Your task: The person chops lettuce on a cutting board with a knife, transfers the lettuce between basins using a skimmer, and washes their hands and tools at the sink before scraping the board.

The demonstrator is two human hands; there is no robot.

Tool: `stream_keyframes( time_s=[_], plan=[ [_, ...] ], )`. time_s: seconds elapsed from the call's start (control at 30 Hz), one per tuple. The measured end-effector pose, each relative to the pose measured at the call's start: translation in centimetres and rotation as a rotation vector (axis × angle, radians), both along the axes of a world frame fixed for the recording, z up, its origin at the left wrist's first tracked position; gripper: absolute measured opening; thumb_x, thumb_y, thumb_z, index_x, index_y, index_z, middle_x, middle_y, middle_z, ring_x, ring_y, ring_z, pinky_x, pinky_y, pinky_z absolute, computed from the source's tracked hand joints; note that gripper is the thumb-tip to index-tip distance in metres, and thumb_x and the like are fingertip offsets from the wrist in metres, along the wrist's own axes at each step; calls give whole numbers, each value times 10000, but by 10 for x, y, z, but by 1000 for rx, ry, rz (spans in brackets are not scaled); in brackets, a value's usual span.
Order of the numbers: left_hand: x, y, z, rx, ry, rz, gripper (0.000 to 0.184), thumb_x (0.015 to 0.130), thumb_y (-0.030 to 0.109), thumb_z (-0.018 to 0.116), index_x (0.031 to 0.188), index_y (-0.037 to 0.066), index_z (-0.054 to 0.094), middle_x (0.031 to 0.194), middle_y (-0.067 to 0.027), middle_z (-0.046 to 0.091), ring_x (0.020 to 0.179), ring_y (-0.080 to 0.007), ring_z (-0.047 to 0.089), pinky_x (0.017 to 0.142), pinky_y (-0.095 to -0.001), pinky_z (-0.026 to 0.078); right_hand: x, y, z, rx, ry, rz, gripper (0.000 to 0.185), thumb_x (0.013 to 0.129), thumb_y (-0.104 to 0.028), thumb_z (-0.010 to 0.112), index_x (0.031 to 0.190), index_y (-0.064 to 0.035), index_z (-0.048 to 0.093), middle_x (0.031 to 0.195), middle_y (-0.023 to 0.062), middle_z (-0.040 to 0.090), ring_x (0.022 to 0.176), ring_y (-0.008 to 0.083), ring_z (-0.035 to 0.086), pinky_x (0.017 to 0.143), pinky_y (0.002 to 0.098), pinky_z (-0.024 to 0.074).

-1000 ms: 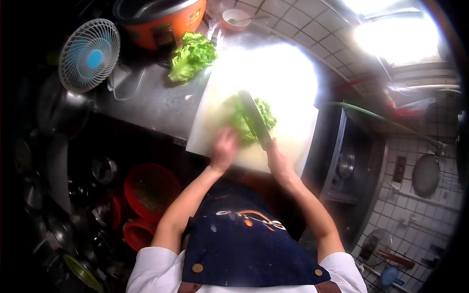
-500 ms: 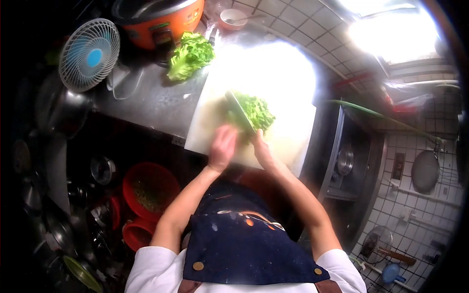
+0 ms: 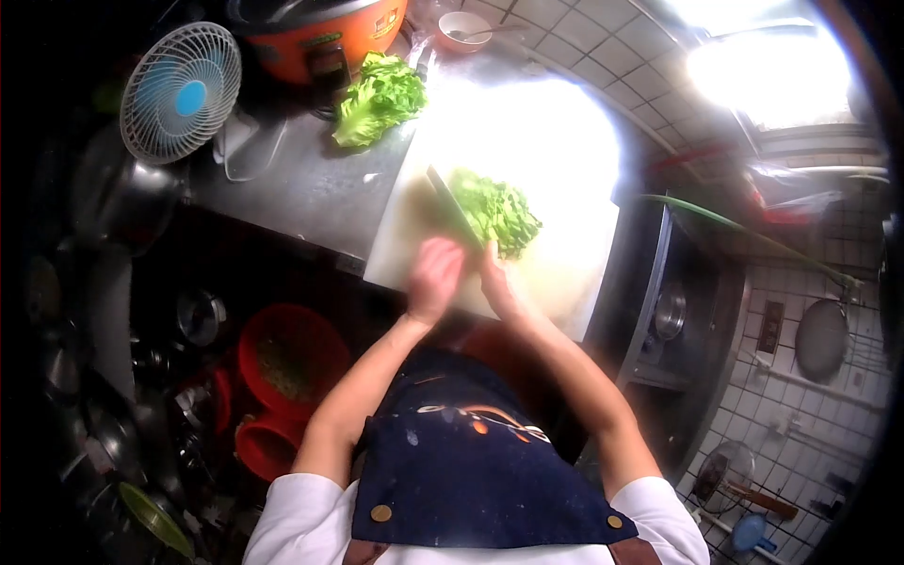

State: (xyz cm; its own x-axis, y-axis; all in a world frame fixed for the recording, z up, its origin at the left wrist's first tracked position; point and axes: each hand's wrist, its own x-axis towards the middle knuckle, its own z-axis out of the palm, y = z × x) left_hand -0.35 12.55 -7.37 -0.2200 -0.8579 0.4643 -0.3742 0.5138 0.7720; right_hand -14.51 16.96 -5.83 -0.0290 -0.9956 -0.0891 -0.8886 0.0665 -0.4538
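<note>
Cut green lettuce (image 3: 499,212) lies in a heap on the white cutting board (image 3: 556,297), whose far part is washed out by glare. My right hand (image 3: 499,281) is closed round the near end of a knife (image 3: 452,202); the blade stands along the left side of the heap. Just left of the knife, my left hand (image 3: 436,273) rests low over the board, its fingers bent and blurred; whether they hold anything does not show. A larger head of lettuce (image 3: 379,102) lies on the metal counter beyond the board's left corner.
An orange cooker (image 3: 325,47), a small bowl (image 3: 464,31) and a fan (image 3: 184,94) stand at the back left. Red basins (image 3: 292,363) sit below the counter (image 3: 301,193) on the left. A lidded pan (image 3: 725,471) hangs at the right.
The knife and my right hand have moved left across the lettuce, to its left side. More of the lettuce heap shows right of the blade. My left hand stays near the same place.
</note>
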Motion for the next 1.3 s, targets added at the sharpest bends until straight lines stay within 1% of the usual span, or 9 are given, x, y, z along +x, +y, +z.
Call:
stream_keyframes(
  time_s=[0.17, 0.27, 0.33, 0.67, 0.8, 0.9, 1.0, 1.07, 1.3],
  plan=[
    [4, 9, -17, 74, -5, 42, 146, 698, -45, 638, 835, 5, 631, 887, -99, 601, 836, -271, 566, 729, -330, 475, -10, 22, 27, 58, -61, -54, 114, 858, -27, 410, 953, -7, 352, 626, 260, 547, 546, 419, 551, 471, 479, 415],
    [0, 7, -8, 116, 107, 59, 121, 693, -42, 643, 800, 6, 614, 824, -98, 610, 806, -268, 577, 710, -341, 478, -4, 37, 65, -71, 26, 14, 121, 873, -62, 421, 952, -10, 346, 622, 276, 542, 553, 425, 556, 480, 493, 420],
    [-2, 7, -15, 101, 83, 65, 115, 690, -39, 644, 790, 7, 610, 831, -102, 609, 807, -270, 578, 703, -341, 476, -1, 41, 67, 70, 73, 12, 140, 868, -72, 440, 950, -10, 344, 619, 275, 544, 564, 431, 558, 492, 502, 424],
    [3, 4, -23, 120, -78, -13, 131, 682, -33, 647, 796, 8, 596, 854, -118, 597, 835, -294, 565, 711, -343, 468, -4, 19, 58, 264, -35, -6, 154, 818, -11, 434, 939, 10, 341, 605, 271, 545, 591, 433, 566, 506, 497, 432],
    [2, 1, -19, -3, -33, -32, 143, 694, -26, 643, 822, 12, 592, 871, -111, 593, 844, -291, 565, 733, -344, 470, 2, 3, 29, 230, -21, 17, 152, 793, 24, 415, 927, 31, 345, 606, 272, 549, 595, 425, 571, 501, 487, 438],
    [4, 2, -12, 74, 13, -11, 162, 707, -24, 638, 856, 16, 591, 881, -107, 590, 848, -295, 564, 746, -344, 470, 6, -3, 13, 175, 0, 14, 159, 775, 38, 412, 921, 38, 350, 624, 274, 558, 596, 426, 572, 509, 492, 442],
    [10, 3, -4, 262, 100, -19, 171, 731, -21, 628, 894, 16, 592, 887, -97, 592, 864, -258, 577, 765, -320, 470, 8, -1, 6, 172, -11, -31, 169, 768, 39, 418, 923, 30, 351, 623, 274, 556, 592, 431, 568, 514, 501, 438],
    [16, 5, -13, 670, 403, -73, 208, 799, -12, 599, 1005, 11, 580, 977, -52, 600, 915, -126, 566, 823, -250, 451, 6, 1, -5, 177, -74, -72, 177, 769, 36, 419, 931, 22, 349, 615, 270, 553, 587, 435, 563, 518, 505, 435],
    [47, -3, -6, 1072, 983, -144, 297, 855, 23, 546, 1151, 10, 517, 1012, -73, 589, 941, -136, 559, 848, -267, 450, -1, 3, -18, 117, -90, -123, 206, 802, -8, 435, 979, 5, 330, 635, 268, 552, 614, 444, 557, 526, 497, 421]
  ],
)
